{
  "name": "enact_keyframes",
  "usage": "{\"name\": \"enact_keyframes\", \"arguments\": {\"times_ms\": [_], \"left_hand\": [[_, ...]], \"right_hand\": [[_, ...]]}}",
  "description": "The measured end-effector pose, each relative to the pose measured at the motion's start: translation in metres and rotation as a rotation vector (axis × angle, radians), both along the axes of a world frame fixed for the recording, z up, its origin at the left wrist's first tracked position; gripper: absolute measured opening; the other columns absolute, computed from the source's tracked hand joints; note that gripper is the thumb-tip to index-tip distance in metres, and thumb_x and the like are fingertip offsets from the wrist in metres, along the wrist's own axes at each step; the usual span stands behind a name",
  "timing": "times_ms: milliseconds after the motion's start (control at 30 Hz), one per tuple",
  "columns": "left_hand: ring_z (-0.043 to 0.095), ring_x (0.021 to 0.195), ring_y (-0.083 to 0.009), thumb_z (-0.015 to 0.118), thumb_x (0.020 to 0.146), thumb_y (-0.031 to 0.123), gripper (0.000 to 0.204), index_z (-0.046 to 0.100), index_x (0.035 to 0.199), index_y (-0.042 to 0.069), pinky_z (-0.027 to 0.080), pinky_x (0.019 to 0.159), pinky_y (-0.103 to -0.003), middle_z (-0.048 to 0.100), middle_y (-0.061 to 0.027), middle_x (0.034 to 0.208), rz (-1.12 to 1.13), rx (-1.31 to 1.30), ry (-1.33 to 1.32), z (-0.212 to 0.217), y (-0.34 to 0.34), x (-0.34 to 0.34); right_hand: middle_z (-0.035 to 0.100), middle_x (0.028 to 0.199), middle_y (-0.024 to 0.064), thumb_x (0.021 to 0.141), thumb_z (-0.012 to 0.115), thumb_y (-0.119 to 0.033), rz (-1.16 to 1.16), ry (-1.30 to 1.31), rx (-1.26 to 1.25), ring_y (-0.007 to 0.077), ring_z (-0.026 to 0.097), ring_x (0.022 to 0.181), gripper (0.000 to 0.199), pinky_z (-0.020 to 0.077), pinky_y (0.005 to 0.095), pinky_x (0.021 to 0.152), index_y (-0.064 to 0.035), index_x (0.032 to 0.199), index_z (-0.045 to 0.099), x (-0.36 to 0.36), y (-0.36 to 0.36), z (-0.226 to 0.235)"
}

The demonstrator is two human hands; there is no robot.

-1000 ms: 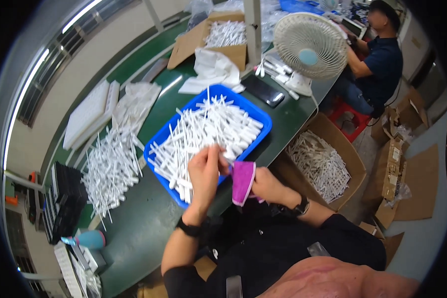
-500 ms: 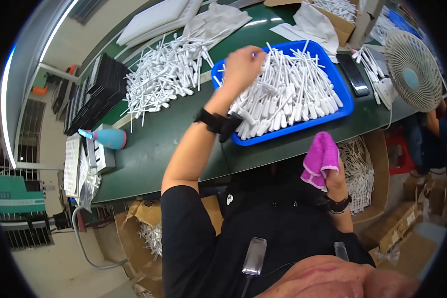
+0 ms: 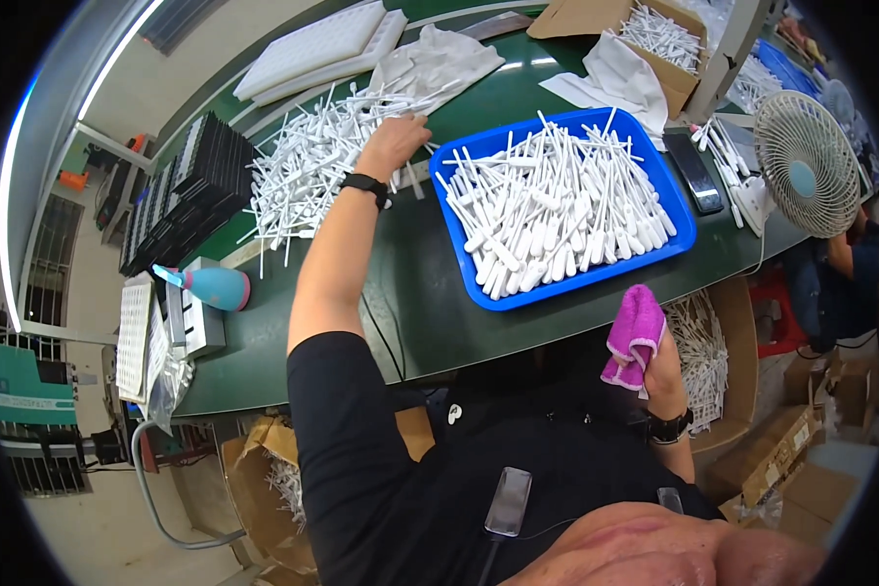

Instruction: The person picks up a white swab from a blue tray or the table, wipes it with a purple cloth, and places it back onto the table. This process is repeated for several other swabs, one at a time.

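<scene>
My left hand (image 3: 396, 142) is at the right edge of a loose pile of white plastic sticks (image 3: 308, 166) with paddle-like ends. Its fingers are bent together and downward; what is between them, if anything, is hidden. Just right of it stands a blue tray (image 3: 577, 280), heaped with white sticks (image 3: 557, 210) of the same kind, many with their wide ends toward me. Below the tray's right side, in front of the table edge, my right hand (image 3: 665, 376) is closed around a folded purple cloth (image 3: 635, 337).
A teal spray bottle (image 3: 217, 287) and stacked black trays (image 3: 190, 186) are on the left. White cloths (image 3: 435, 68) and a cardboard box of sticks (image 3: 689, 83) lie behind. A phone (image 3: 694, 174) and a fan (image 3: 807, 164) stand right. Another box (image 3: 740, 376) sits below the table.
My left hand has moved left, from over the blue tray to the loose pile. The right hand still holds the purple cloth. The whole view has shifted slightly.
</scene>
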State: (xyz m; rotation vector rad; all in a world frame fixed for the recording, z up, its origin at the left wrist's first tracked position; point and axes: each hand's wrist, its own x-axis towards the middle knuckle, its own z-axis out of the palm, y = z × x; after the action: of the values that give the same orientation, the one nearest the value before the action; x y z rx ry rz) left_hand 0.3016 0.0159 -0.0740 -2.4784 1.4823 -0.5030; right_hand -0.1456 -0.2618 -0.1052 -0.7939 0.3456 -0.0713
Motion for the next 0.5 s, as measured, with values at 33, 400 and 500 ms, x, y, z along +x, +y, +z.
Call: {"name": "enact_keyframes", "arguments": {"times_ms": [33,400,500], "left_hand": [[0.064,0.081,-0.0287,0.051,0.078,0.007,0.018,0.066,0.085,0.012,0.053,0.067,-0.039,0.062,-0.0084,0.093,-0.054,0.013,0.004,0.006,0.008,-0.004],[0.063,0.070,-0.0294,0.061,0.079,0.028,0.024,0.066,0.078,0.005,0.049,0.064,-0.040,0.066,-0.0109,0.074,0.536,-0.022,0.426,0.069,0.060,-0.117],[0.063,0.068,-0.0297,0.062,0.079,0.031,0.027,0.068,0.079,0.005,0.048,0.064,-0.039,0.066,-0.0118,0.072,0.584,-0.014,0.620,0.056,0.068,-0.132]], "right_hand": [[0.060,0.097,0.0053,0.097,0.038,-0.024,0.010,0.006,-0.003,0.0133,0.059,0.080,0.035,0.0499,0.0266,0.068,-0.0036,0.124,0.049,0.000,0.000,0.001],[0.060,0.102,0.0054,0.097,0.039,-0.025,0.146,0.008,0.018,0.0135,0.058,0.083,0.038,0.0491,0.0270,0.070,-0.0037,0.128,0.047,0.022,0.020,0.005],[0.060,0.103,0.0061,0.097,0.039,-0.026,0.189,0.023,0.052,0.0144,0.059,0.084,0.039,0.0494,0.0282,0.072,-0.0034,0.128,0.046,0.030,0.026,0.007]]}}
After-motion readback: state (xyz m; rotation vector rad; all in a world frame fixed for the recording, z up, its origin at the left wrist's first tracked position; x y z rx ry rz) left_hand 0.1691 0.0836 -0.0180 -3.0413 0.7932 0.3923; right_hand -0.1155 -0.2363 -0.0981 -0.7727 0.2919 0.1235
